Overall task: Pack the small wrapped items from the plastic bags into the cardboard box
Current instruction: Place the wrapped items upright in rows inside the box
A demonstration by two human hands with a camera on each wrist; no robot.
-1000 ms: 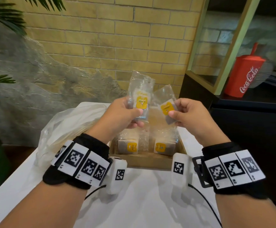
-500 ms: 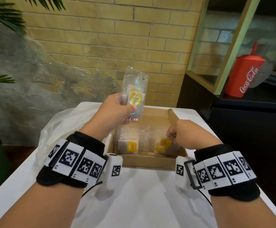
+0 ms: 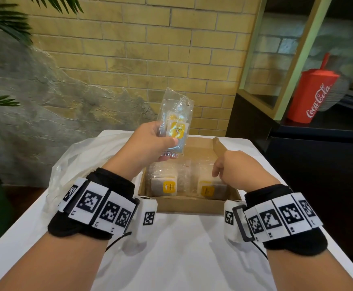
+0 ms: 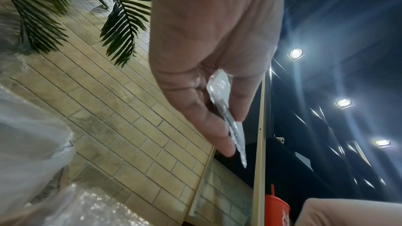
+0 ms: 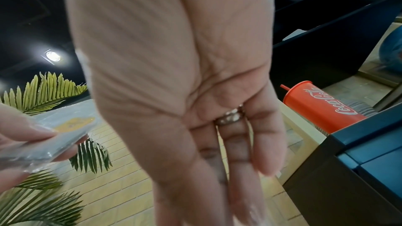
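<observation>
Cardboard box [image 3: 189,204] sat on the white counter [image 3: 171,259] at the far end, its back edge close to the brick wall [image 3: 150,49]; bare counter lay between the box's front wall and the person. Dark cabinet [image 3: 318,175] stood just right of the counter, and a crumpled clear plastic bag [image 3: 76,164] lay on the counter left of the box. One box flap [image 3: 218,147] stood up at the right rear. Inside the box: two wrapped packets with yellow labels, side by side against the front wall, the left packet [image 3: 164,186] and the right packet [image 3: 209,189], with open box floor behind them. Left hand [image 3: 152,143] was raised above the box's left rear, thumb and fingers pinching a small clear bag [image 3: 175,122] holding yellow-labelled items; how many, couldn't tell. Right hand [image 3: 236,171] was low over the box's right side, fingers relaxed and pointing down, holding nothing; whether they touched the right packet, couldn't tell. Left wrist view showed the bag [image 4: 226,109] edge-on, clamped between thumb and fingers, something the head view hid. Right wrist view showed the right palm [image 5: 174,57] empty, fingers [image 5: 267,152] loosely straight, a ring [image 5: 230,118] on one. Red Coca-Cola cup [image 3: 314,95] sat on the cabinet, well apart.
</observation>
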